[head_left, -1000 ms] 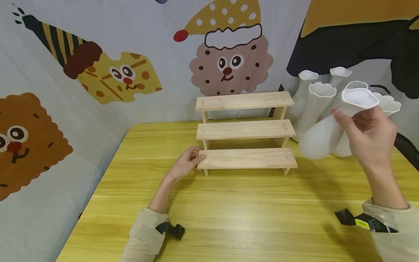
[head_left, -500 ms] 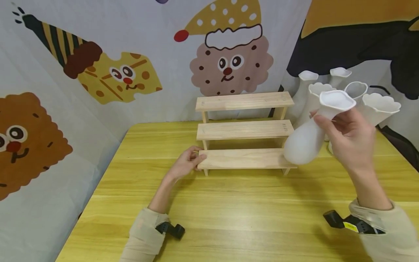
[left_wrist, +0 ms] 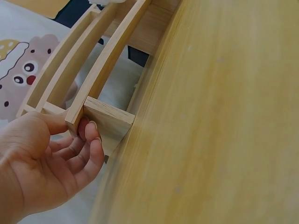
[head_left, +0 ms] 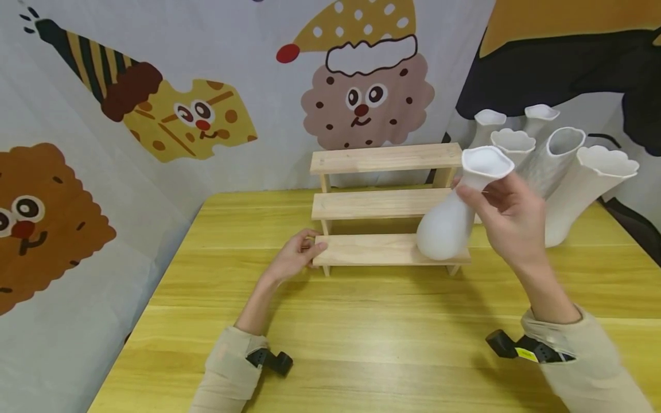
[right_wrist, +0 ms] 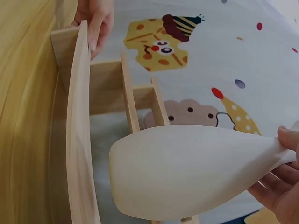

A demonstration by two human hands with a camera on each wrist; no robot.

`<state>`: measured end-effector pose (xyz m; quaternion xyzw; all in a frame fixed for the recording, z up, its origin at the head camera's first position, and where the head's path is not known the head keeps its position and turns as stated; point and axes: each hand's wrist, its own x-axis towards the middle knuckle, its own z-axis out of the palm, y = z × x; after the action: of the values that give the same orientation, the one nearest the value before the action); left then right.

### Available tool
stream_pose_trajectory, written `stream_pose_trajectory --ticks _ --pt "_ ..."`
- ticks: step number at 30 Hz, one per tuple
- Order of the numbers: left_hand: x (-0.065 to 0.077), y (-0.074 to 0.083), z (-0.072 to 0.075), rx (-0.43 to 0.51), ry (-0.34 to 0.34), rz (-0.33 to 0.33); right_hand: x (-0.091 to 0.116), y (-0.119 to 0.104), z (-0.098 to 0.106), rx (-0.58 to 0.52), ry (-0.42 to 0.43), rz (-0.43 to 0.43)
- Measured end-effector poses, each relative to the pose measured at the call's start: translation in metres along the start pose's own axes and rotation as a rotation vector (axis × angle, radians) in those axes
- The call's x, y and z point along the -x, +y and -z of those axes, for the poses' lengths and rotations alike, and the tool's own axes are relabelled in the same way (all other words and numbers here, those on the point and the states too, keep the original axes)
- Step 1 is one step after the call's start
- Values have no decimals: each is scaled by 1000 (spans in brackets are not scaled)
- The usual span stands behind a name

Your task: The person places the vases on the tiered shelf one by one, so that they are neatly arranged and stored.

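A three-step wooden display stand [head_left: 369, 250] sits on the table, its steps rising toward the back. My left hand [head_left: 293, 256] pinches the left end of the lowest step, thumb on top and fingers curled under the board, as the left wrist view shows. In my right hand [head_left: 508, 221] is a white vase [head_left: 445, 228] with a wavy rim and rounded body, gripped round its narrow neck. The vase leans, its base down and to the left, overlapping the right part of the lowest step in the head view. In the right wrist view its body [right_wrist: 191, 170] hangs beside the steps.
Several other white vases stand at the back right, among them a scalloped one [head_left: 588, 183] and a round-mouthed one [head_left: 555, 158]. The yellow wood-grain table [head_left: 335, 338] extends in front of the stand. A cloth with cartoon prints [head_left: 273, 115] hangs behind it.
My right hand has carried the white vase leftward, from in front of the other vases to over the right end of the lowest step. My left hand has stayed on the stand.
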<state>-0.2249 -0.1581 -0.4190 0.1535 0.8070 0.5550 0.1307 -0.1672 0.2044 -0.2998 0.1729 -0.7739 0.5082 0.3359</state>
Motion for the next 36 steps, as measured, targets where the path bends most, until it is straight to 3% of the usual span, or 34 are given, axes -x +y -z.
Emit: stream_pose_trajectory --ticks 17,24,31,36 --pt "1 2 1 21 -5 18 -7 -14 -44 -155 -100 -21" --pt "0 0 1 27 -13 11 -7 -19 -63 -142 -147 -25" --pt "13 32 -1 57 -27 23 -8 -21 -81 -173 -194 -14" --pt "13 32 -1 57 -26 30 -8 -22 -94 -200 -202 -11"
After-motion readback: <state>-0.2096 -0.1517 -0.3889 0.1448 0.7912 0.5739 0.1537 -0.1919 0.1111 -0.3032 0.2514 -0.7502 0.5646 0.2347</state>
